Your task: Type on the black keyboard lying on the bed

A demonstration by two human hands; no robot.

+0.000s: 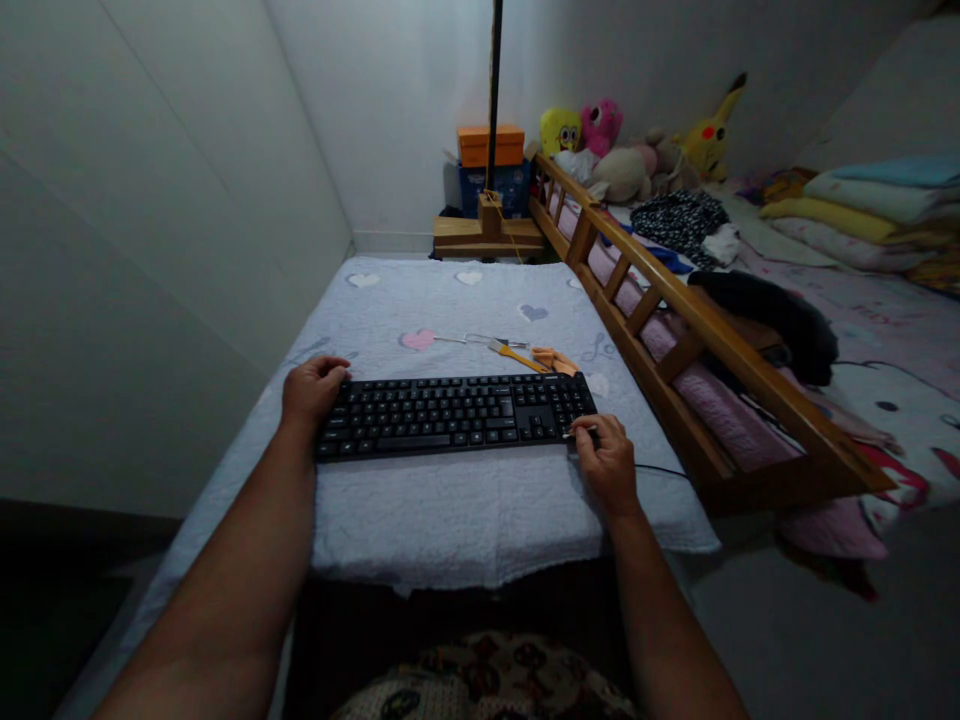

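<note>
A black keyboard (442,412) lies flat across the cloth-covered table. My left hand (309,392) grips its left end, fingers curled at the upper corner. At the lower right corner, my right hand (606,458) pinches a thin white stick that looks like a cotton swab (589,430), its tip over the number pad keys. Behind the keyboard lie a small brush with an orange handle (523,360), a thin wire tool with a dark handle (480,338) and a crumpled tan piece (553,358), perhaps cloth or rubber.
The table's pale cloth (450,510) has heart patterns. A wooden bed rail (675,310) runs along the right, with bedding and plush toys (619,172) beyond. Behind the table stand a wooden stand with a dark pole (493,130) and an orange box (491,146). A cable (660,468) trails right.
</note>
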